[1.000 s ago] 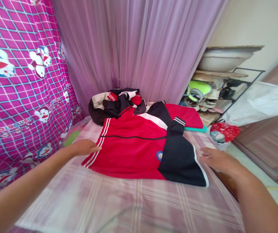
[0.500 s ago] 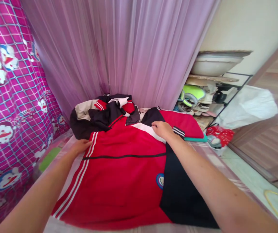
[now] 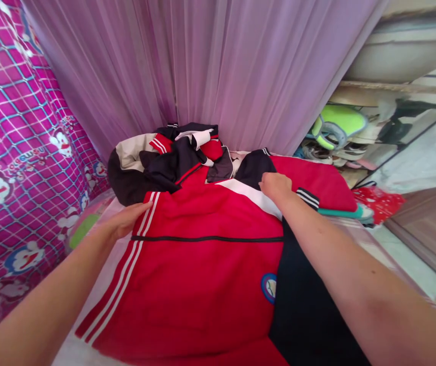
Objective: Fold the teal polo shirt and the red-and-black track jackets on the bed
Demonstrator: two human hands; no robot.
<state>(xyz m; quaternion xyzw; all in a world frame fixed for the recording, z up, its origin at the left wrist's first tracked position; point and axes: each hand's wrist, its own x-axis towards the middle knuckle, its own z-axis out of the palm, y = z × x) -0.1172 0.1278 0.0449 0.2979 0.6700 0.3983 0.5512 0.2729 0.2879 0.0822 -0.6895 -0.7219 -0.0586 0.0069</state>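
A red jacket [image 3: 203,274] with white side stripes, a black band and a round badge lies flat on the bed in front of me. My left hand [image 3: 126,219] rests open on its left edge, fingers stretched along the white stripes. My right hand [image 3: 276,186] reaches to the jacket's far shoulder, where red, white and black panels meet; its fingers curl down onto the cloth and are partly hidden. A black sleeve with a striped cuff [image 3: 308,198] is folded over the right side.
A heap of dark, red and white clothes [image 3: 172,160] lies behind the jacket against a mauve curtain [image 3: 203,66]. A pink cartoon-print cloth [image 3: 20,152] hangs at the left. A rack with shoes [image 3: 340,134] stands at the right, beside a red bag [image 3: 380,201].
Both hands left the jacket's near corners and moved to its far end. My view has come closer and lower over the jacket. In the last half second the hands hardly shifted.
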